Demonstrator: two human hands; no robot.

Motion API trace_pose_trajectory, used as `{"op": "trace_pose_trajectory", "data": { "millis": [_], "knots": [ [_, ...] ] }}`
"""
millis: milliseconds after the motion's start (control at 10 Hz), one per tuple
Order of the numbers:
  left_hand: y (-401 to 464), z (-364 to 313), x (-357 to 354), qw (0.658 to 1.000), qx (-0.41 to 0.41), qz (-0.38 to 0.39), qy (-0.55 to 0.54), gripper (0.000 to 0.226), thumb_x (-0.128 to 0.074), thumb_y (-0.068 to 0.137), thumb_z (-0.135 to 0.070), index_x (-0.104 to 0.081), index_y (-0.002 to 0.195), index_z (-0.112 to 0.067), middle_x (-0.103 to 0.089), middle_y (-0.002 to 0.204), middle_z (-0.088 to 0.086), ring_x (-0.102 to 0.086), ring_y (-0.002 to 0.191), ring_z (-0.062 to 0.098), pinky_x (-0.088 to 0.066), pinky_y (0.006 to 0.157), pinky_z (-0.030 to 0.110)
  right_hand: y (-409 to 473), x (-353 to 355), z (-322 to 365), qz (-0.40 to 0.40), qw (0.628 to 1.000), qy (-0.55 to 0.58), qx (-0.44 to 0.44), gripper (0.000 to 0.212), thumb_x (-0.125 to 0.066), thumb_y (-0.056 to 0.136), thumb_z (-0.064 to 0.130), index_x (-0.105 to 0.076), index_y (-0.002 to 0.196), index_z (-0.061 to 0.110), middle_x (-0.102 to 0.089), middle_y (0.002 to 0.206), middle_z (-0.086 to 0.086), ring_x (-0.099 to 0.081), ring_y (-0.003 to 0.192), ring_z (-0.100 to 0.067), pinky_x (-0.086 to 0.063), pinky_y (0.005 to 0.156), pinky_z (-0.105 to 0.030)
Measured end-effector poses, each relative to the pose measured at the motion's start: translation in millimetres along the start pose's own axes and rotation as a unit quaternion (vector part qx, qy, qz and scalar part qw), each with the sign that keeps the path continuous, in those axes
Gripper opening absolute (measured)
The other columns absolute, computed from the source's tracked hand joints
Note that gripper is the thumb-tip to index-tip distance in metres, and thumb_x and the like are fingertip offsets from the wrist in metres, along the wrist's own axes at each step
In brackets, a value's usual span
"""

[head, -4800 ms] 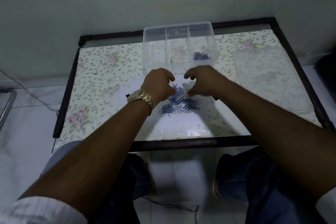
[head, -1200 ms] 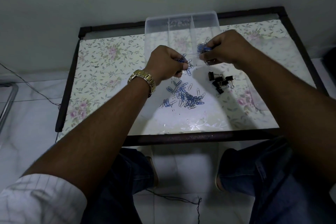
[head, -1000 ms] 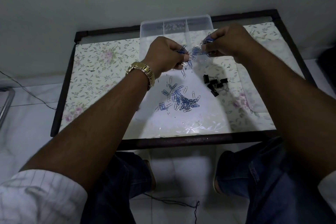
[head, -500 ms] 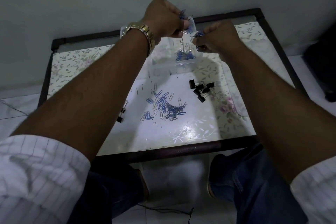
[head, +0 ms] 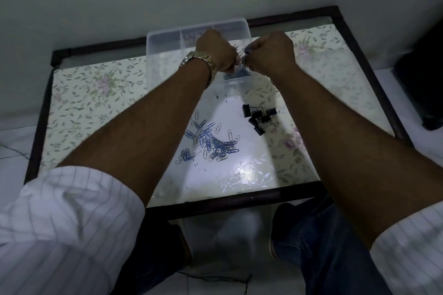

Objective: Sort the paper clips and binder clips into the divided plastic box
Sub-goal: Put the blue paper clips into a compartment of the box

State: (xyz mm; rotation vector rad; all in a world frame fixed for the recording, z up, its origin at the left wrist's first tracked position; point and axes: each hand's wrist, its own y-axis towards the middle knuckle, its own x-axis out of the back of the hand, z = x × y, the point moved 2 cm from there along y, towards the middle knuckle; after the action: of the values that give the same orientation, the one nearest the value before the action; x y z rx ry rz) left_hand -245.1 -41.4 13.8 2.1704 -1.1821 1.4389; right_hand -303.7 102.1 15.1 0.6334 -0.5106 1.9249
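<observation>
A clear divided plastic box stands at the back of the table. Both hands hover over its right compartment. My left hand, with a gold watch at the wrist, and my right hand each pinch tangled blue and silver paper clips strung between them. More paper clips lie in that compartment below. A loose pile of paper clips sits on the table's middle. Several black binder clips lie to its right.
The table has a floral cover and a dark frame, and it stands against a pale wall. A dark object sits on the floor at the right. My knees are under the front edge.
Both hands carried paper clips from the pile up over the box's right compartment; in the last half second they dropped lower over it. The binder clips came into view once the hands left.
</observation>
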Motion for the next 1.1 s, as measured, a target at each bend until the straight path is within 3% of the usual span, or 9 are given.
{"op": "trace_pose_trajectory", "data": {
  "millis": [100,200,400,600,700,900,1000,1100],
  "knots": [
    [2,-2,-6,1.000,-0.009,-0.010,0.024,0.034,-0.093,0.067,-0.028,-0.078,0.093,-0.011,-0.070,0.078,-0.003,-0.073,0.083,0.012,-0.041,0.050,0.016,-4,4,7,0.012,0.999,-0.029,0.008,0.015,-0.080,0.074,0.011,-0.084,0.088,0.007,-0.080,0.087,-0.011,-0.078,0.084,-0.021,-0.063,0.084,-0.041],
    [2,-3,-8,0.999,-0.027,-0.034,0.020,0.026,-0.085,0.072,-0.025,-0.077,0.088,-0.007,-0.074,0.081,0.003,-0.069,0.074,0.011,-0.043,0.049,0.018,-3,3,11,0.062,0.998,-0.011,-0.018,0.028,-0.065,0.088,0.013,-0.079,0.111,0.007,-0.077,0.114,-0.013,-0.073,0.108,-0.027,-0.060,0.095,-0.040],
    [-7,3,-5,0.994,-0.023,-0.052,-0.091,0.009,-0.078,0.077,-0.009,-0.081,0.085,-0.007,-0.078,0.079,0.008,-0.077,0.074,0.018,-0.066,0.070,0.036,2,3,10,0.095,0.984,0.109,-0.101,0.040,-0.058,0.089,0.015,-0.068,0.124,0.000,-0.070,0.127,-0.022,-0.070,0.117,-0.036,-0.061,0.096,-0.048],
    [-24,11,2,0.983,-0.077,-0.042,-0.163,0.013,-0.073,0.088,-0.003,-0.083,0.095,-0.005,-0.079,0.086,0.014,-0.076,0.080,0.024,-0.064,0.083,0.036,-2,9,13,0.080,0.984,0.131,-0.089,0.047,-0.058,0.084,0.018,-0.067,0.123,-0.005,-0.069,0.126,-0.028,-0.072,0.111,-0.040,-0.061,0.094,-0.054],
    [-26,12,-1,0.979,-0.074,-0.028,-0.190,0.019,-0.067,0.088,0.001,-0.082,0.099,-0.003,-0.079,0.092,0.018,-0.077,0.087,0.033,-0.064,0.085,0.043,-5,12,13,0.074,0.985,0.130,-0.089,0.048,-0.058,0.081,0.019,-0.068,0.122,-0.005,-0.070,0.124,-0.027,-0.073,0.098,-0.032,-0.061,0.093,-0.054],
    [-44,18,11,0.970,-0.084,-0.062,-0.218,0.027,-0.064,0.088,0.001,-0.080,0.108,-0.005,-0.080,0.101,0.013,-0.077,0.094,0.026,-0.063,0.089,0.041,-20,19,25,0.075,0.989,0.112,-0.056,0.030,-0.064,0.080,0.010,-0.076,0.103,-0.005,-0.075,0.103,-0.028,-0.079,0.087,-0.034,-0.065,0.079,-0.052],
    [-85,34,31,0.964,-0.116,-0.082,-0.226,0.022,-0.071,0.088,-0.005,-0.080,0.109,-0.007,-0.080,0.093,0.008,-0.077,0.079,0.015,-0.065,0.080,0.034,-39,18,38,0.136,0.989,0.058,0.011,0.014,-0.069,0.088,0.005,-0.081,0.096,0.005,-0.078,0.089,-0.016,-0.079,0.074,-0.026,-0.067,0.070,-0.040],
    [-122,51,40,0.968,-0.124,-0.073,-0.205,0.019,-0.076,0.088,-0.011,-0.081,0.106,-0.012,-0.079,0.086,0.003,-0.075,0.069,0.008,-0.064,0.074,0.027,-60,13,45,0.227,0.972,-0.012,0.065,0.010,-0.075,0.091,0.012,-0.081,0.099,0.011,-0.080,0.090,-0.010,-0.079,0.078,-0.023,-0.067,0.073,-0.039]
  ]
}}
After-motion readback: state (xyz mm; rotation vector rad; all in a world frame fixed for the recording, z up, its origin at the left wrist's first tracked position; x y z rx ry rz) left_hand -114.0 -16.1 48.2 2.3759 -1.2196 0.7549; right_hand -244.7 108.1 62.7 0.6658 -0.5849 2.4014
